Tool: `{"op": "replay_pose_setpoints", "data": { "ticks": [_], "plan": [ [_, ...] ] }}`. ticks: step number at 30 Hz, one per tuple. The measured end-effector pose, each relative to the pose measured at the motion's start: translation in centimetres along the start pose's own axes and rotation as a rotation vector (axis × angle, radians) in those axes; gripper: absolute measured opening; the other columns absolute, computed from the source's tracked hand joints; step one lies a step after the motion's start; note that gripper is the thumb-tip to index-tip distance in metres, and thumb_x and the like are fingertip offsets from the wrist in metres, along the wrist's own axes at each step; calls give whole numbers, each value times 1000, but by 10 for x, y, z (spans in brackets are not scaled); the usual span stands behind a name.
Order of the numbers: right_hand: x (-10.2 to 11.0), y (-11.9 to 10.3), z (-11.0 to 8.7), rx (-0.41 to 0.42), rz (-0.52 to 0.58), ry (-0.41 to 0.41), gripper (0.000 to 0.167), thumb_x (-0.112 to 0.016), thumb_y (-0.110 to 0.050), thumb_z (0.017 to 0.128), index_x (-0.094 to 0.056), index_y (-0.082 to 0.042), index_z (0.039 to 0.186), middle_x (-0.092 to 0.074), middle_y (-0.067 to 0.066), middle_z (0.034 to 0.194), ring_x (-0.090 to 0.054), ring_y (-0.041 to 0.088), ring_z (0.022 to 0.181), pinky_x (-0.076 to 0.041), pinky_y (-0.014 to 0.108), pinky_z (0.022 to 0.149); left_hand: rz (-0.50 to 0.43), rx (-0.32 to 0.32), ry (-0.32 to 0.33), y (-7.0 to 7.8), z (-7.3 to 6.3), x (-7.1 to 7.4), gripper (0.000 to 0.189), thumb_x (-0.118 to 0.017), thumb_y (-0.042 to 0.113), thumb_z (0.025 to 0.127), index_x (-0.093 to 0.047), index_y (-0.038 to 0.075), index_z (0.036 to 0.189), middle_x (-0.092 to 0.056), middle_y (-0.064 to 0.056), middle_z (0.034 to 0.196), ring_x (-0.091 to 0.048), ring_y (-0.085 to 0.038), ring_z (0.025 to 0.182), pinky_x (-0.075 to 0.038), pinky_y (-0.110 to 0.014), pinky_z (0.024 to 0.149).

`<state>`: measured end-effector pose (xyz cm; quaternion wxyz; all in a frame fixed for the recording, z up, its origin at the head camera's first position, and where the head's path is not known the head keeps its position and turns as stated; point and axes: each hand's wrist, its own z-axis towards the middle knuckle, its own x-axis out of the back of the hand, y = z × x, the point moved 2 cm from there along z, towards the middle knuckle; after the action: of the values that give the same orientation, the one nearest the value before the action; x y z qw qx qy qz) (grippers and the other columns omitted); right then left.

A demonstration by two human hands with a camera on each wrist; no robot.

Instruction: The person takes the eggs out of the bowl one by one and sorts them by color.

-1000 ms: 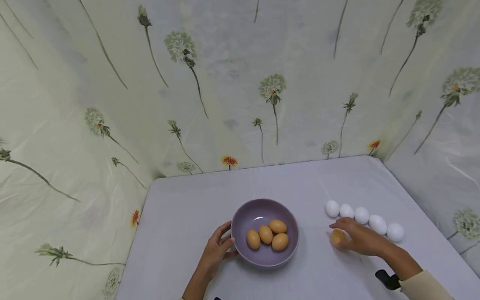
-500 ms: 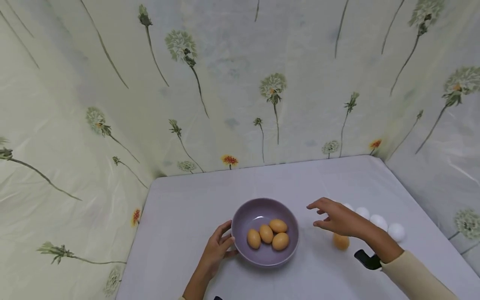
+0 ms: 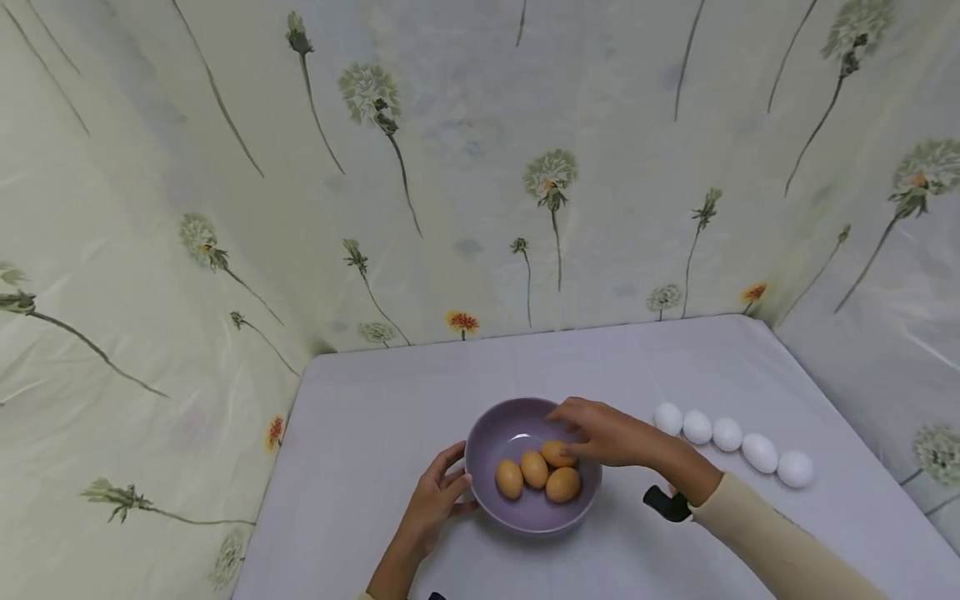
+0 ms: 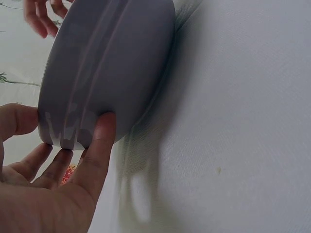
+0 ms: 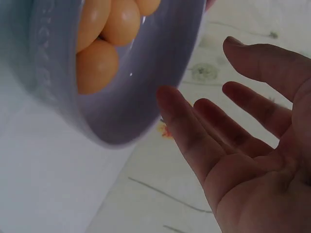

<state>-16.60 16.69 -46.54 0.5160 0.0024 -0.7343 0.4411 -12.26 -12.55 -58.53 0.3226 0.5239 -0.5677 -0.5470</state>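
Observation:
A purple bowl [image 3: 483, 492] stands on the table with several brown eggs [image 3: 534, 469] in it. My left hand [image 3: 433, 496] holds the bowl's left side; in the left wrist view the thumb touches the rim and the fingers [image 4: 97, 155] lie against the outer wall. Over the bowl's right rim reaches my right hand [image 3: 603, 433], its fingers spread above the eggs. The right wrist view shows nothing between those fingers [image 5: 187, 131]. A row of white eggs [image 3: 726, 434] lies to the right, beyond the right forearm.
A pale cloth covers the table [image 3: 390, 400]. A curtain with dandelion prints [image 3: 480, 167] stands at the back and both sides. The right sleeve [image 3: 772, 542] crosses the table's right front part. A black strap [image 3: 666, 505] sits at the right wrist.
My right hand has let go of a brown egg near the white row and moved left over the bowl. The forearm now covers that egg's place. The left hand stays at the bowl.

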Motion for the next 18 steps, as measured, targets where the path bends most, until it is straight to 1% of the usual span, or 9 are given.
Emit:
{"op": "replay_pose_setpoints", "data": {
  "ticks": [2, 6, 10, 13, 18],
  "plan": [
    [-5, -4, 8, 3, 28, -30, 41, -68, -17, 95, -59, -3, 131, -59, 15, 127, -63, 35, 114, -60, 36, 87, -2, -1, -2, 1, 0, 1, 58, -58, 7, 98, -38, 10, 152, -31, -19, 161, -45, -40, 140, -61, -45, 89],
    [-17, -10, 24, 6, 78, -80, 41, -67, -12, 94, -58, -1, 133, -57, 19, 131, -62, 39, 117, -61, 30, 85, -2, 2, -9, 1, 1, 2, 58, -58, 7, 98, -38, 10, 152, -30, -19, 161, -44, -41, 140, -61, -46, 90],
    [-25, -13, 36, 22, 55, -93, 41, -70, -11, 92, -60, -3, 131, -59, 16, 128, -64, 37, 114, -60, 25, 82, 16, 2, -8, 3, 3, 2, 57, -58, 8, 99, -39, 12, 152, -30, -18, 161, -44, -40, 141, -61, -45, 89],
    [-31, -15, 42, 31, 33, -101, 39, -70, -11, 92, -61, -5, 130, -60, 13, 127, -65, 36, 112, -59, 24, 82, 18, 7, -5, 5, 4, 2, 58, -59, 9, 98, -39, 13, 152, -31, -17, 161, -44, -40, 141, -61, -45, 90],
    [-41, -17, 49, 66, 22, -124, 39, -68, -7, 92, -61, -1, 129, -61, 16, 126, -66, 37, 111, -60, 26, 82, 3, 19, -6, 3, 2, 3, 59, -60, 10, 98, -38, 12, 153, -30, -17, 161, -46, -38, 140, -60, -46, 90]
  ]
}}
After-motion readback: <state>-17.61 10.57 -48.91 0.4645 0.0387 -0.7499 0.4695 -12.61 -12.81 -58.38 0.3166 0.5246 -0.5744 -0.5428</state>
